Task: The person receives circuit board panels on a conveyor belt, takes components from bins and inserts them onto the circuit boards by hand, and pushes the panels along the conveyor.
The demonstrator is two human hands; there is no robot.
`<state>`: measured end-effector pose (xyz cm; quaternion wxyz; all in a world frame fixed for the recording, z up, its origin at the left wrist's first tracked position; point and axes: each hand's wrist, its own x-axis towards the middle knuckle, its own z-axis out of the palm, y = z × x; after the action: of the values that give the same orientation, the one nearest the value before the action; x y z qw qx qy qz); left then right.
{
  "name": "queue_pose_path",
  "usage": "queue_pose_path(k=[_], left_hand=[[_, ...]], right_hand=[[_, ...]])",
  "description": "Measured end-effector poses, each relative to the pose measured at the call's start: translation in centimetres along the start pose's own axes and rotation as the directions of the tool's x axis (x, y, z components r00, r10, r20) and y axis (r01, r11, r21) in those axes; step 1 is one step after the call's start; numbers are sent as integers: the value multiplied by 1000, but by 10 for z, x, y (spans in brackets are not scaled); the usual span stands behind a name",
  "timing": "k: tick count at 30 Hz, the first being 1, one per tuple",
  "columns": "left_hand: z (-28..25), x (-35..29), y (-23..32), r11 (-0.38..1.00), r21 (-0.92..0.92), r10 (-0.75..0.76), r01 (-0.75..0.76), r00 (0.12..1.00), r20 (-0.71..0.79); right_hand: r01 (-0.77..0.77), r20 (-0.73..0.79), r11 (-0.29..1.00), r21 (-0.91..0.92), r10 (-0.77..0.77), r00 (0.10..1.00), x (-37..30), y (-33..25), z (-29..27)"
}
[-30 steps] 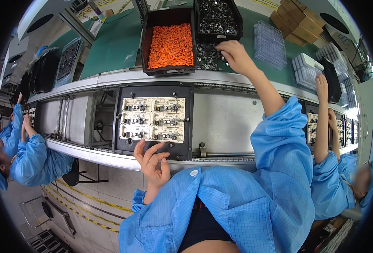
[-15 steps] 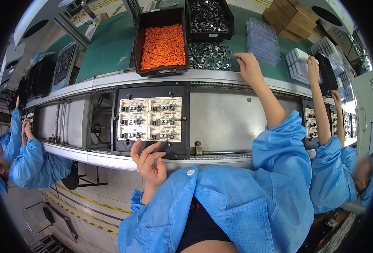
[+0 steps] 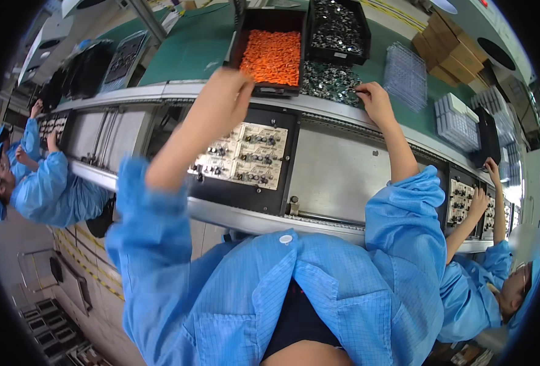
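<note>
My left hand (image 3: pixel 225 97), blurred by motion, is over the near left corner of a black bin (image 3: pixel 264 91) full of small orange parts (image 3: pixel 272 58). Its fingertips are partly hidden, so its grip is unclear. At the right edge of a loose heap of small shiny metal parts (image 3: pixel 328 82), my right hand (image 3: pixel 377 102) has thumb and fingers pinched together. Whatever lies between those fingertips is too small to make out. Below my left forearm, a black fixture (image 3: pixel 276 198) carries several cream circuit boards (image 3: pixel 261 155) with components; the arm covers part of them.
Behind the heap stands a second black bin (image 3: pixel 338 55) of metal parts. Clear plastic trays (image 3: pixel 405 76), white trays (image 3: pixel 456 122) and cardboard boxes (image 3: pixel 450 46) sit to the right. A metal rail (image 3: pixel 337 110) borders the green bench. Co-workers are at both sides.
My left hand has risen from the front of the circuit boards to the orange parts' bin. The right hand remains by the metal heap, fingers pinched. The whole view has shifted and tilted.
</note>
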<state>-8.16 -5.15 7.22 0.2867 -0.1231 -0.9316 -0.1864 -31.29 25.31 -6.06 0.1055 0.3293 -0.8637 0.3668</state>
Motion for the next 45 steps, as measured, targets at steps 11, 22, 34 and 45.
queue_pose_path(k=[11, 22, 34, 45], left_hand=[[109, 105, -105, 980, 183, -161, 77, 846, 508], [77, 101, -98, 953, 82, -302, 291, 907, 293], [28, -7, -44, 899, -52, -326, 435, 744, 583], [44, -20, -42, 983, 100, -182, 155, 731, 657]], right_hand=[[-287, 89, 658, 696, 317, 944, -89, -75, -62], [-591, 543, 343, 730, 234, 807, -126, -126, -2], [-648, 620, 280, 708, 191, 761, -130, -142, 4], [-625, 559, 225, 747, 294, 775, -127, -137, 2]])
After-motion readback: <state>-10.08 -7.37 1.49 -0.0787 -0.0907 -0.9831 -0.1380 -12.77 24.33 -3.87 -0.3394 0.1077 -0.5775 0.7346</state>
